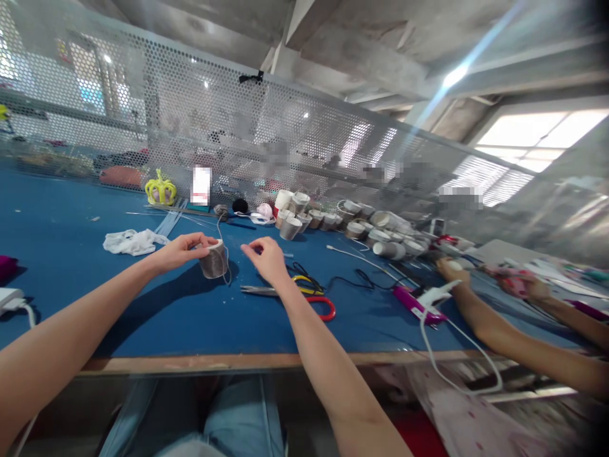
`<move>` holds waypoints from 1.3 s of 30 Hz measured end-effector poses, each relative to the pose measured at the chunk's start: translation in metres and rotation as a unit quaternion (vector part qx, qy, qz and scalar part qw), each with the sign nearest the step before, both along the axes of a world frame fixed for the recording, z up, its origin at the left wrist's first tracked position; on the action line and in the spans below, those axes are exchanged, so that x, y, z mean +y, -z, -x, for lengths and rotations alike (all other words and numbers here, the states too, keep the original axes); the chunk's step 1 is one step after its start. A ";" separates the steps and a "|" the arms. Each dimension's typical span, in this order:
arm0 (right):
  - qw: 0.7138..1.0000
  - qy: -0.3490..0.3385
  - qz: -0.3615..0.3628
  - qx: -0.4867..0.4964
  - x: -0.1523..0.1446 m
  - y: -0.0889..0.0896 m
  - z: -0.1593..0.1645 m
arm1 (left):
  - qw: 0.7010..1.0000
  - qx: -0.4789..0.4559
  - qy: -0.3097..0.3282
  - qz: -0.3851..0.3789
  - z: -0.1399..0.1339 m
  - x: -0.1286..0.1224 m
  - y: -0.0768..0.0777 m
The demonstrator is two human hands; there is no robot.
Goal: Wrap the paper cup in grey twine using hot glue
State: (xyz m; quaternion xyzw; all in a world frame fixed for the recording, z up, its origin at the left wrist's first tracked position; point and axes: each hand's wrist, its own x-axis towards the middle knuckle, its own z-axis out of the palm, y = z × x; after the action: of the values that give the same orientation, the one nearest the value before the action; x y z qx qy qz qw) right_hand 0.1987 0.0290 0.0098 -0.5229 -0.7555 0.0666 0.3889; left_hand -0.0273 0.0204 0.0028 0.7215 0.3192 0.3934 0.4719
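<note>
My left hand (183, 249) grips the rim of a small cup (214, 263), with its fingers over the top edge. The cup stands on the blue table, its wall wrapped in grey-brown cord and its rim white. A loose grey cord (229, 274) loops down the cup's right side, and a strand runs up toward a small grey yarn ball (221, 211). To the right of the cup, apart from it, my right hand (267, 259) has its thumb and fingers drawn together; what they hold, if anything, is too small to make out.
Scissors (323, 308) with red handles and a yellow-handled tool (302, 279) lie under my right forearm. Wrapped cups (290, 227) stand behind. A white cloth (133, 241) lies left. At right are a purple power strip (413, 304) and a co-worker's hands (451, 270). A perforated screen (228, 114) rises behind.
</note>
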 end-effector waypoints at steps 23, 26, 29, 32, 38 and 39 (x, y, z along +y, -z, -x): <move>0.959 -0.179 0.174 0.134 -0.035 -0.021 0.016 | 0.993 0.106 0.041 -0.017 -0.006 -0.019 -0.019; 0.961 -0.175 0.175 0.124 -0.034 -0.019 0.015 | 0.993 0.103 0.049 -0.008 -0.007 -0.019 -0.019; 0.960 -0.183 0.176 0.114 -0.032 -0.017 0.014 | 0.994 0.096 0.056 0.000 -0.007 -0.019 -0.019; 0.959 -0.200 0.176 0.097 -0.030 -0.015 0.013 | 0.994 0.095 0.060 0.009 -0.007 -0.018 -0.019; 0.950 -0.236 0.195 0.070 -0.027 -0.012 0.012 | 0.993 0.089 0.064 0.037 -0.005 -0.019 -0.020; 0.949 -0.239 0.195 0.072 -0.026 -0.012 0.012 | 0.993 0.089 0.063 0.038 -0.005 -0.019 -0.020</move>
State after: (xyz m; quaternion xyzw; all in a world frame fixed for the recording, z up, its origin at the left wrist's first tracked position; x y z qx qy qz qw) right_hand 0.1864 0.0026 0.0214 -0.3864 -0.8006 0.3410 0.3058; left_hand -0.0223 0.0010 0.0229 0.7543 0.3285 0.2845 0.4921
